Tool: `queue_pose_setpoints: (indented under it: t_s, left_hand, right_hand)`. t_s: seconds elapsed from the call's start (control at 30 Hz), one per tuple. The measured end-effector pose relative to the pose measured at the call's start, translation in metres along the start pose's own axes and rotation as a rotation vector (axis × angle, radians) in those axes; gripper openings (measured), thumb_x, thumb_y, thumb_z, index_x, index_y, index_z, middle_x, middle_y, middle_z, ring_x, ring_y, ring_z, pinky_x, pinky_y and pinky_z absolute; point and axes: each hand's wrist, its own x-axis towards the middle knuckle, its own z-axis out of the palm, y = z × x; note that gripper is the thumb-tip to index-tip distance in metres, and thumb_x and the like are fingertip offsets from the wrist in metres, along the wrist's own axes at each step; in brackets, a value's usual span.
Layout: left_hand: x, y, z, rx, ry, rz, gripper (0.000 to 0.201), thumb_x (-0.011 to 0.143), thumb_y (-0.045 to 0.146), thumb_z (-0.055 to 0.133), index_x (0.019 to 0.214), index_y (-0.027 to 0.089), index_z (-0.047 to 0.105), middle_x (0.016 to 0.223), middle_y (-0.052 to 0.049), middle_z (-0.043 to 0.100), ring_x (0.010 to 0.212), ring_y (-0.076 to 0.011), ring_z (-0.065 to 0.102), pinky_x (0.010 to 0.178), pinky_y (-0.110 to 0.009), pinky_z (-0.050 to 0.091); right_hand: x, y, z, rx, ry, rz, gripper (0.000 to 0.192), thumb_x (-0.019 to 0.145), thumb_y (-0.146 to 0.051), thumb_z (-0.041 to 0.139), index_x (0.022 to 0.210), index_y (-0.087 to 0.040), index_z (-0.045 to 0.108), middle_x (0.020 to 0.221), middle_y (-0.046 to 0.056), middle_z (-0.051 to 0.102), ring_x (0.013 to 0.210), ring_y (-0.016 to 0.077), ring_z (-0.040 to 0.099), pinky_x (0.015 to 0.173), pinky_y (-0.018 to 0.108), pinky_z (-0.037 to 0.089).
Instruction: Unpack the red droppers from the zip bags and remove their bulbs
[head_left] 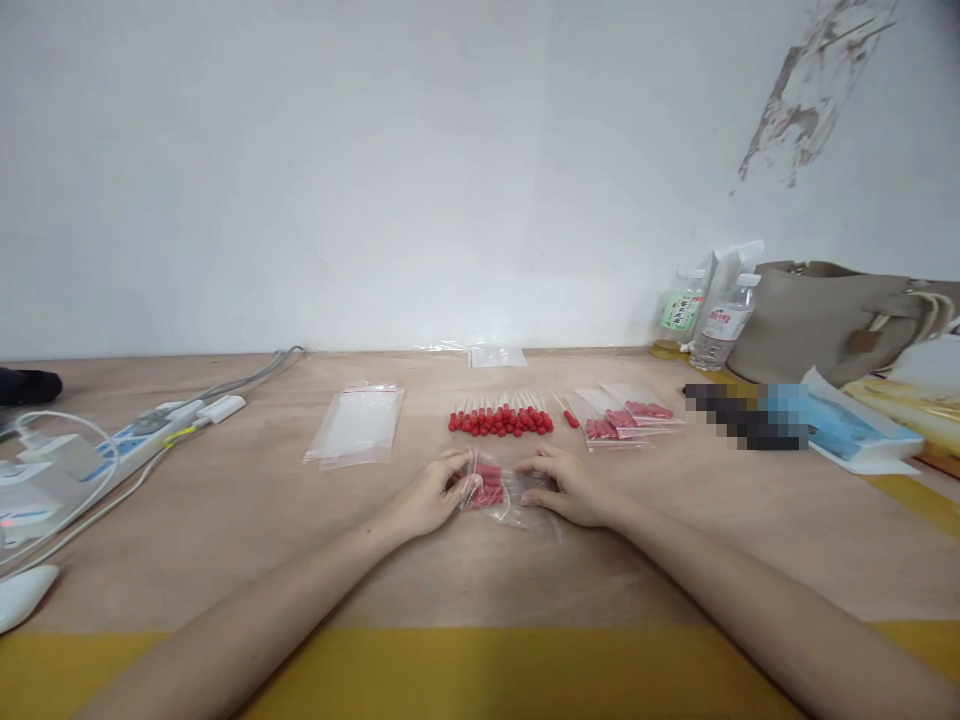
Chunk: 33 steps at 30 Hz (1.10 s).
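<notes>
My left hand pinches the left end of a clear plastic zip bag, where several red tips show through the film. My right hand has its thumb and fingers closed on the bag's right side. The bag is held low over the table between both hands. Just beyond it lies a row of pale sticks with red tips, tips toward me. One single red-tipped stick lies apart to their right. Farther right, filled bags overlap, red tips inside.
A stack of flat clear bags lies left of the sticks, and another bag rests by the wall. A power strip with cables is at far left. At right stand plastic bottles, a grey handbag and a blue packet.
</notes>
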Motion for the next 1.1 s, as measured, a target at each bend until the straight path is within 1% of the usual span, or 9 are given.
queue_pose_setpoints:
  t_s: [0.13,0.27,0.37,0.47,0.6,0.67,0.77,0.9,1.1]
  left_hand:
    - [0.001,-0.002,0.002,0.067,-0.051,-0.066,0.021,0.082,0.031,0.047,0.092,0.016,0.057,0.079,-0.001,0.054,0.066,-0.0122,0.048,0.060,-0.022,0.038]
    - [-0.001,0.002,0.000,0.118,-0.096,-0.072,0.020,0.080,0.034,0.048,0.079,0.015,0.053,0.073,0.000,0.051,0.064,-0.0114,0.046,0.058,-0.022,0.037]
    - [-0.004,0.009,-0.002,0.112,-0.078,-0.071,0.020,0.082,0.035,0.045,0.082,0.016,0.049,0.074,0.000,0.052,0.066,-0.0117,0.046,0.059,-0.022,0.037]
    - [-0.005,0.007,-0.001,0.010,-0.043,-0.059,0.019,0.083,0.035,0.044,0.085,0.016,0.048,0.076,-0.001,0.054,0.068,-0.0115,0.048,0.061,-0.023,0.039]
    - [0.000,-0.008,-0.005,-0.297,0.015,-0.117,0.023,0.077,0.034,0.053,0.090,0.015,0.048,0.082,-0.003,0.059,0.072,-0.0126,0.054,0.066,-0.025,0.043]
    - [0.003,-0.016,-0.015,-0.419,0.058,-0.181,0.031,0.071,0.035,0.060,0.092,0.015,0.049,0.087,-0.005,0.061,0.077,-0.0142,0.057,0.071,-0.028,0.045]
    - [0.003,-0.025,-0.037,-0.472,0.107,-0.297,0.038,0.062,0.037,0.069,0.089,0.015,0.053,0.087,-0.005,0.065,0.078,-0.0161,0.060,0.075,-0.032,0.046]
    - [-0.004,-0.039,-0.071,-0.469,0.108,-0.341,0.031,0.063,0.037,0.069,0.081,0.015,0.058,0.083,-0.005,0.066,0.075,-0.0156,0.061,0.074,-0.032,0.048]
    - [-0.013,-0.053,-0.110,-0.391,0.412,-0.330,0.030,0.060,0.038,0.071,0.076,0.016,0.057,0.082,-0.002,0.065,0.077,-0.0153,0.062,0.076,-0.030,0.050]
  right_hand:
    - [0.000,0.004,0.002,-0.012,0.007,-0.044,0.031,0.077,-0.034,0.058,0.104,-0.020,0.059,0.092,0.006,0.054,0.086,0.0172,0.050,0.078,0.031,0.042]
    - [-0.001,0.007,0.007,-0.107,0.058,-0.122,0.034,0.079,-0.036,0.055,0.110,-0.021,0.057,0.097,0.007,0.055,0.090,0.0184,0.048,0.082,0.034,0.040]
    - [-0.002,0.008,0.009,-0.189,0.076,-0.148,0.038,0.080,-0.038,0.052,0.115,-0.023,0.054,0.100,0.008,0.055,0.091,0.0196,0.048,0.081,0.036,0.040]
    - [-0.003,0.008,0.009,-0.209,0.084,-0.161,0.039,0.081,-0.040,0.050,0.117,-0.023,0.052,0.100,0.008,0.055,0.092,0.0196,0.049,0.081,0.036,0.041]
    - [-0.004,0.010,0.010,-0.218,0.098,-0.143,0.037,0.082,-0.040,0.048,0.114,-0.022,0.054,0.098,0.008,0.056,0.091,0.0197,0.050,0.081,0.036,0.041]
    - [-0.004,0.010,0.010,-0.219,0.106,-0.128,0.036,0.082,-0.040,0.048,0.112,-0.022,0.056,0.098,0.008,0.056,0.090,0.0197,0.050,0.081,0.036,0.041]
    - [-0.004,0.011,0.010,-0.206,0.113,-0.131,0.035,0.082,-0.039,0.048,0.110,-0.021,0.057,0.098,0.008,0.056,0.091,0.0200,0.051,0.081,0.037,0.042]
    - [-0.005,0.010,0.010,-0.197,0.118,-0.136,0.034,0.082,-0.038,0.049,0.110,-0.021,0.057,0.098,0.009,0.057,0.092,0.0199,0.051,0.082,0.037,0.042]
    - [-0.005,0.008,0.010,-0.185,0.120,-0.113,0.034,0.082,-0.037,0.048,0.110,-0.021,0.057,0.099,0.008,0.056,0.093,0.0190,0.051,0.084,0.036,0.042]
